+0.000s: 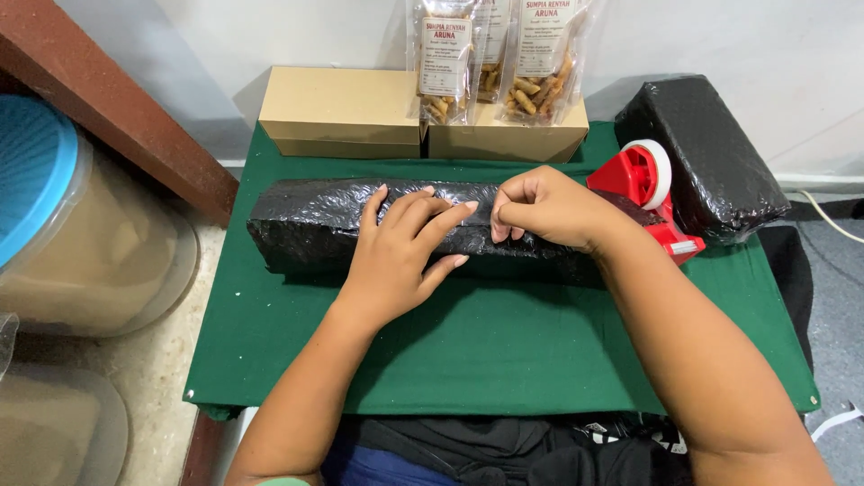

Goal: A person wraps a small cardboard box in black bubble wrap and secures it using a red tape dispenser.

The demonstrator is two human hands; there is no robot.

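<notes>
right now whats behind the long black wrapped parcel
Two tan boxes with snack packets propped at the wall. Their lower front edges are hidden by the long black parcel.

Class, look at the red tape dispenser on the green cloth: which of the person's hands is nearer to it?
Right. The right hand pinches the long black-wrapped parcel just beside the red tape dispenser; the left hand lies flat on the parcel, farther from it.

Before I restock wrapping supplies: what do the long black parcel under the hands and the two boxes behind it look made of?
The long black parcel looks wrapped in glossy black plastic, probably bubble wrap: it glints and shows a fine dimpled, crinkled texture. The left hand lies flat on it; the right hand pinches its top. The two boxes look like matte brown cardboard, with flat faces and folded edges.
</notes>
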